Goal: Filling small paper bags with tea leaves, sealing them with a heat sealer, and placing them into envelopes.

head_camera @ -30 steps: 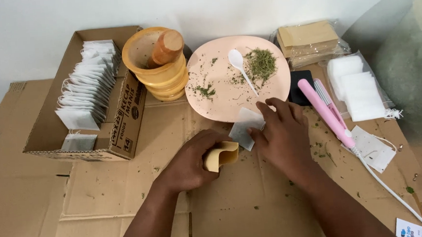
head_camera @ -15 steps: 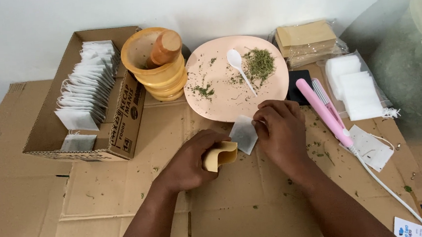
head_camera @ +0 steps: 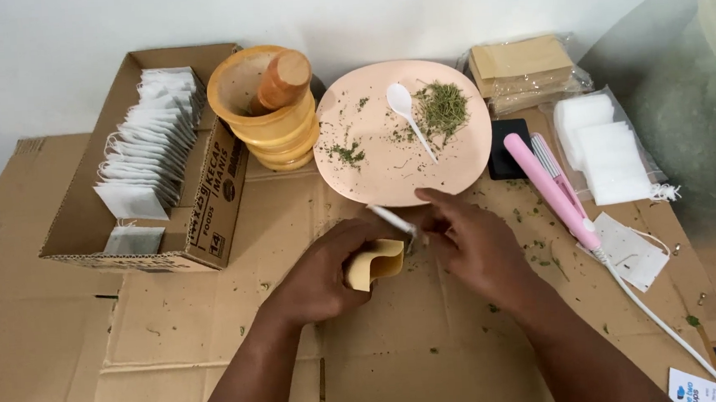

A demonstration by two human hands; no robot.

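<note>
1. While the cardboard-covered bench [head_camera: 218, 358] is carrying everything, the big things are sitting along its far side: an open cardboard box [head_camera: 201, 210] lined with filled white sachets [head_camera: 144, 160] at the left, a wooden mortar [head_camera: 274, 119] with its pestle [head_camera: 284, 79] beside it, and a round peach plate [head_camera: 373, 171] holding dried green herb [head_camera: 442, 109] and a white plastic spoon [head_camera: 406, 111].
2. At the right, a pink flat-iron sealer [head_camera: 552, 189] is lying on its cord beside a pack of blank white sachets [head_camera: 603, 145] and a pack of tan envelopes [head_camera: 523, 62].
3. Both hands are meeting just below the plate's near rim. The left hand [head_camera: 321, 274] is curling loosely around a tan paper envelope [head_camera: 374, 262], gripping it and holding its mouth open toward the right.
4. The right hand [head_camera: 477, 243] is pinching a small white sachet [head_camera: 392, 219] between thumb and fingertips, with its edge right at the envelope's mouth.
5. Judging by this, the sachet is being slipped into the envelope; the next move is calling for a steady push while the left hand is keeping the mouth spread.
6. Half a second ago the sachet was lying flat and face-up; now it is showing edge-on and sitting lower, closer to the envelope.
</note>
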